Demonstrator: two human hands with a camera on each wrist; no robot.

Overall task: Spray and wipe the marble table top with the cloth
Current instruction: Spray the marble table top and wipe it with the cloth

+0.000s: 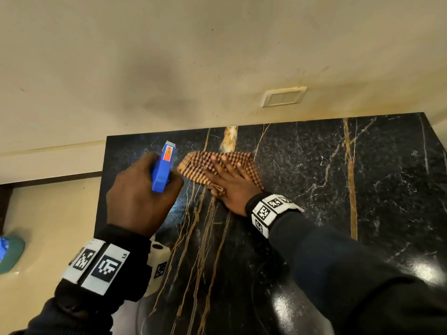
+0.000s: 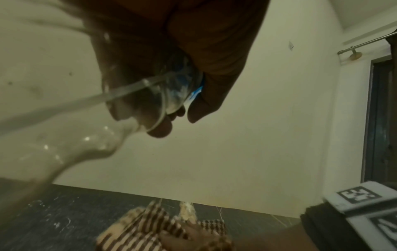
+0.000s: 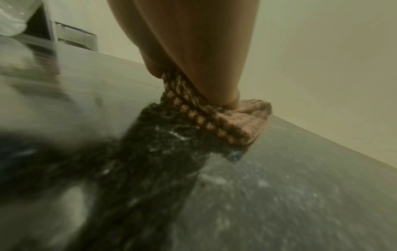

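A black marble table top (image 1: 314,189) with gold and white veins runs up to the wall. My right hand (image 1: 225,180) lies flat with spread straight fingers on a brown checked cloth (image 1: 193,163) near the table's far left corner. The same cloth (image 3: 225,122) bunches under my palm in the right wrist view. My left hand (image 1: 142,192) grips a spray bottle with a blue head (image 1: 163,168), held above the table's left edge, nozzle pointing towards the wall. In the left wrist view the clear bottle body (image 2: 64,135) fills the left side, fingers curled round its neck.
A cream wall (image 1: 217,56) backs the table, with a white switch plate (image 1: 284,96) just above the marble. The table's left edge (image 1: 100,201) drops to a cream floor, where a green and blue object (image 1: 9,252) lies. A dark window frame (image 2: 378,118) and metal rail stand at right.
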